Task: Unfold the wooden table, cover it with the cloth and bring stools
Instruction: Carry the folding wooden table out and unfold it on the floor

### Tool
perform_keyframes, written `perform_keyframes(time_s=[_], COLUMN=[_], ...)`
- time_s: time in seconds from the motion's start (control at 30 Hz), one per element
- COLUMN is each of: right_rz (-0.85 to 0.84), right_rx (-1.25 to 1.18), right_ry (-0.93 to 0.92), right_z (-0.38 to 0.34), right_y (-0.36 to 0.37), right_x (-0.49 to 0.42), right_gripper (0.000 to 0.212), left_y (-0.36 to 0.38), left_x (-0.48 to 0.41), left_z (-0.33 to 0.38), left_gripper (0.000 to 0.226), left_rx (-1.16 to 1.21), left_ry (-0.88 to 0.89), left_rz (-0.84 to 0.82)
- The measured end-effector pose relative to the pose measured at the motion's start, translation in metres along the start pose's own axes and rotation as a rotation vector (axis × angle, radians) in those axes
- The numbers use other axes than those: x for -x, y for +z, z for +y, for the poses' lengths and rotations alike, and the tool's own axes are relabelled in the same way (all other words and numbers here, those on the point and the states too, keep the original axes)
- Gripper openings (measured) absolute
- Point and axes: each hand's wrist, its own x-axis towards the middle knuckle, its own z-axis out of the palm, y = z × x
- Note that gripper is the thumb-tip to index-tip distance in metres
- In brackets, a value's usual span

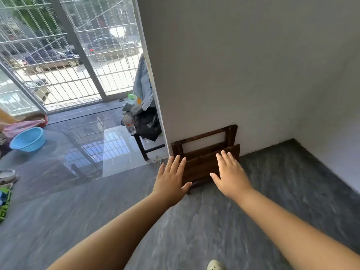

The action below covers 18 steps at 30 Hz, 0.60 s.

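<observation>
Both arms were stretched forward over the grey floor (194, 230). The left hand (171, 177) and right hand (230, 175) were held flat, fingers straight and slightly spread, with nothing grasped; whether the table was touched could not be told. Pinched fingers were judged the main risk, should the hinged parts be swung while a hand lay between them. A scrape along the wall or a slide on the glossy floor could be caused by a one-sided pull. The folded wooden table (206, 162) was seen just beyond the hands, stood on edge on the floor against the white wall (233, 75) near its corner. It was made of dark brown slats, with the front panel tilted outward and a leg frame flat behind it.
</observation>
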Motion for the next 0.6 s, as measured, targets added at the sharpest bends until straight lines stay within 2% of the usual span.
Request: perform_keyframes(time_s=[0.2,0.6], right_rz=[-0.077,-0.181], right_rx=[-0.003,0.048], right_ry=[-0.024,-0.040], right_z=[0.040,0.083], right_y=[0.003,0.037], right_x=[-0.080,-0.228], right_gripper=[0.067,0.069], left_y=[0.014,0.059], left_x=[-0.078,-0.251], left_z=[0.009,-0.013], left_gripper=[0.077,0.076], left_rx=[0.015,0.036], left_ry=[-0.041,-0.003], left_rz=[-0.059,-0.185])
